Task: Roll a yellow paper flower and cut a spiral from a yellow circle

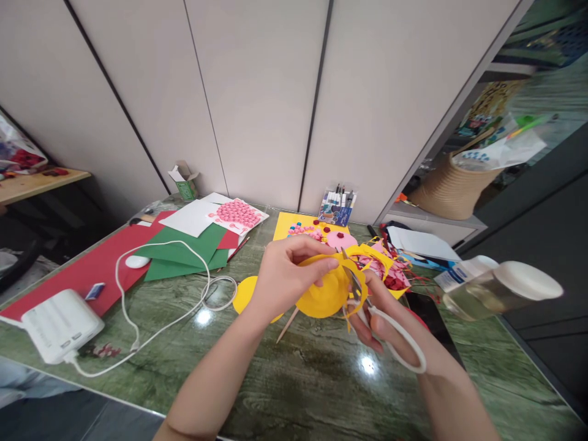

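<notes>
Near the middle of the table, my left hand (296, 269) pinches a round yellow piece (324, 299) between thumb and fingers. To its right, my right hand (379, 306) has its fingers in the handles of white-handled scissors (404, 342). The scissor blades lie at the right edge of the yellow piece, where a curved yellow strip loops round them. A yellow disc (245, 293) lies partly behind my left wrist. Below the held piece, a thin wooden stick (287, 326) shows its pointed end.
A white power bank (63, 326) with a looping cable lies left, near red and green sheets (177, 256). Pink beads (237, 214) rest on white paper. Marker pens (337, 206) stand at the back. A clear jar (503, 291), paper scraps (397, 275) and a dark phone (432, 321) are right.
</notes>
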{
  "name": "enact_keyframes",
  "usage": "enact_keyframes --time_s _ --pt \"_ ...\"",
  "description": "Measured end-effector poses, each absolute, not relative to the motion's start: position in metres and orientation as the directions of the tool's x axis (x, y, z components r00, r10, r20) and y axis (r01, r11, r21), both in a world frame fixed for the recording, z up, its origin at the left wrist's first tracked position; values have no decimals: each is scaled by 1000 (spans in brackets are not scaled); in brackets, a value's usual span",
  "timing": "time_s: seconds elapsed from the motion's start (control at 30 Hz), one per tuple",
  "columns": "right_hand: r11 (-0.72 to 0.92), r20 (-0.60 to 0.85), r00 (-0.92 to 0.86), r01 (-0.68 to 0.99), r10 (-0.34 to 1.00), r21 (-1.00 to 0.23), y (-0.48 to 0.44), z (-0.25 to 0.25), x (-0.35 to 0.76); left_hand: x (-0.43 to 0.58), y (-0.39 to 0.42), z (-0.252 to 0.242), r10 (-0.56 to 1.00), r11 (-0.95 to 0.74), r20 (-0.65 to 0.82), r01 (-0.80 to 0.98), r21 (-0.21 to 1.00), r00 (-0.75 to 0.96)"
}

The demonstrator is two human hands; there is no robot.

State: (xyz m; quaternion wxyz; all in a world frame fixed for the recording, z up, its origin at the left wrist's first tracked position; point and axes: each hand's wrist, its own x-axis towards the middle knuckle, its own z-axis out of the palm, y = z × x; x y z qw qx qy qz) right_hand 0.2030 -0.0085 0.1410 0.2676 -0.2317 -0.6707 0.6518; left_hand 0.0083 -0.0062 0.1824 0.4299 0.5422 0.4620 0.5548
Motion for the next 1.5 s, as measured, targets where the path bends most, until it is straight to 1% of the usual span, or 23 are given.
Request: enact_keyframes --time_s 0.13,0.33,0.53,0.63,0.9,1.13,1.3,1.5 --pt "42 47 -741 -25 670 -999 -9 141 202 8 -5 184 981 -192 192 -4 981 -35" --pt "43 38 -725 -12 688 -999 -9 140 202 7 -5 186 984 -178 178 1 984 -30" --pt "32 16 -716 9 698 -999 -9 142 202 1 -4 186 983 -176 178 -43 983 35" --pt "24 17 -709 1 705 -1000 -10 144 202 -3 -3 186 983 -171 175 -61 983 59" --pt "-11 11 -703 -28 711 -1000 -9 141 203 -8 -2 184 982 -180 183 -61 982 47" --pt "-50 -27 -699 -12 715 -999 -9 146 205 -12 -2 184 981 -192 192 -15 981 33" --pt "-79 -89 -715 48 694 -996 -8 151 209 -15 -3 189 978 -206 204 40 978 41" --pt "-98 -135 -728 93 672 -991 -6 148 213 -18 -7 194 984 -171 167 64 983 55"
